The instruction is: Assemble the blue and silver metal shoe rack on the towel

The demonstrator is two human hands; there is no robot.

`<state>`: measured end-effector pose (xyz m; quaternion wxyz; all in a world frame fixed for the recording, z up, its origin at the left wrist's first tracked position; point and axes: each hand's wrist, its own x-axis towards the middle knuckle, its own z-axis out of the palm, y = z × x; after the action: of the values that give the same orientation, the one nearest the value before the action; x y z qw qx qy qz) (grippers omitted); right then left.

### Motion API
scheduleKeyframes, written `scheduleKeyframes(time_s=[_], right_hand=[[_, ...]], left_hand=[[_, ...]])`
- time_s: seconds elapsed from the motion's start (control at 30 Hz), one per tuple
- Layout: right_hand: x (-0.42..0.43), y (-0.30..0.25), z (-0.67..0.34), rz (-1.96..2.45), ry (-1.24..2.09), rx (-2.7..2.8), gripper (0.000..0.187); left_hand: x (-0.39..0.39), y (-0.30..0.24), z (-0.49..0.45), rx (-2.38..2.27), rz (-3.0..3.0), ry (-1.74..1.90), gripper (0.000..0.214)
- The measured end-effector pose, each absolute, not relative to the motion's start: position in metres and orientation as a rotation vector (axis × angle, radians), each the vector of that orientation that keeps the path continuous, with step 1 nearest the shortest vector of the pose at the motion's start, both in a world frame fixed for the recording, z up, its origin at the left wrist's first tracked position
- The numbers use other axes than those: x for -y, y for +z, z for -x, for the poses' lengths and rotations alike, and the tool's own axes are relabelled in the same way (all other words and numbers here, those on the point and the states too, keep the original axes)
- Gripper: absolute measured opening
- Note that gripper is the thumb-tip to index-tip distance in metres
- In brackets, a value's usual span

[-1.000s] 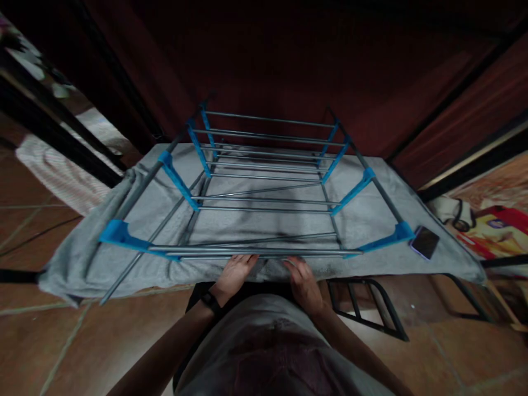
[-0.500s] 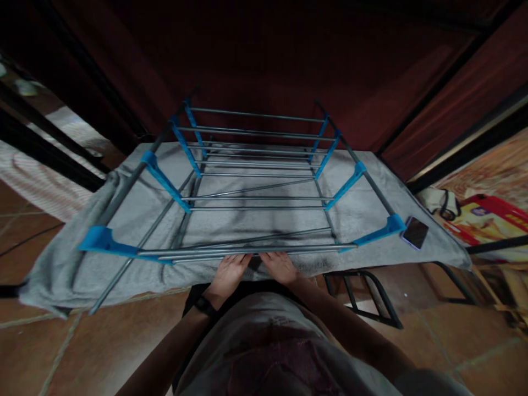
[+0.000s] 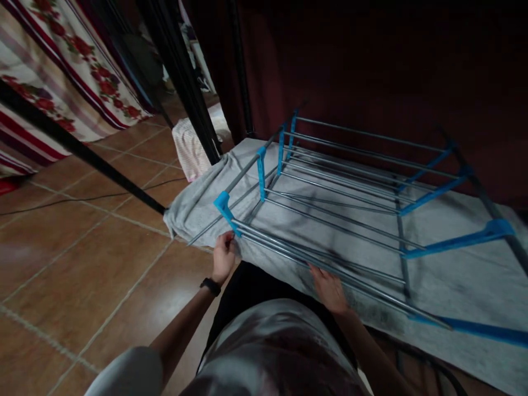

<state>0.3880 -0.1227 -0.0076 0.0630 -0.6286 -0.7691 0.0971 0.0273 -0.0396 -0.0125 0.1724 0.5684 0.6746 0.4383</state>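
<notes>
A drying rack [image 3: 338, 214] of grey metal rods with blue plastic joints lies flat on a grey cloth [image 3: 454, 280]. My left hand [image 3: 223, 257] is at the rack's near left corner, just below the blue joint [image 3: 223, 202], with its fingers curled round the end of the front rods. A black band [image 3: 210, 286] is on that wrist. My right hand [image 3: 329, 288] rests further right along the front rods, fingers stretched out flat on the cloth, their tips partly hidden beneath the rods.
Brown floor tiles [image 3: 82, 258] spread to the left, crossed by a thin black cable [image 3: 94, 196]. A black metal post [image 3: 185, 88] and a slanting black bar [image 3: 82, 151] stand at the left. A flowered fabric [image 3: 66, 71] hangs behind them. A dark red curtain [image 3: 371, 60] backs the rack.
The view has swung left and the rack now sits to the right. My left hand slid from the middle of the front rods to the left corner; my right hand stayed near the middle.
</notes>
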Motion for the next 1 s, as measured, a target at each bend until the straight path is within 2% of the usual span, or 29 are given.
scheduleKeyframes(time_s=[0.1,0.3,0.63,1.0], right_hand=[[0.122,-0.007,-0.389,1.891,0.265,2.352,0.041],[0.122,-0.007,-0.391,1.879,0.294,2.327,0.040],[0.123,-0.009,-0.401,1.841,0.313,2.378,0.042],[0.124,-0.013,-0.404,1.871,0.326,2.357,0.042]], left_hand=[[0.026,-0.009,-0.029,-1.830,-1.665,1.160,0.027],[0.017,-0.013,-0.037,-1.865,-1.671,1.116,0.009],[0.023,-0.010,-0.050,-2.014,-1.692,1.057,0.014],[0.030,-0.007,-0.054,-1.978,-1.694,1.012,0.019]])
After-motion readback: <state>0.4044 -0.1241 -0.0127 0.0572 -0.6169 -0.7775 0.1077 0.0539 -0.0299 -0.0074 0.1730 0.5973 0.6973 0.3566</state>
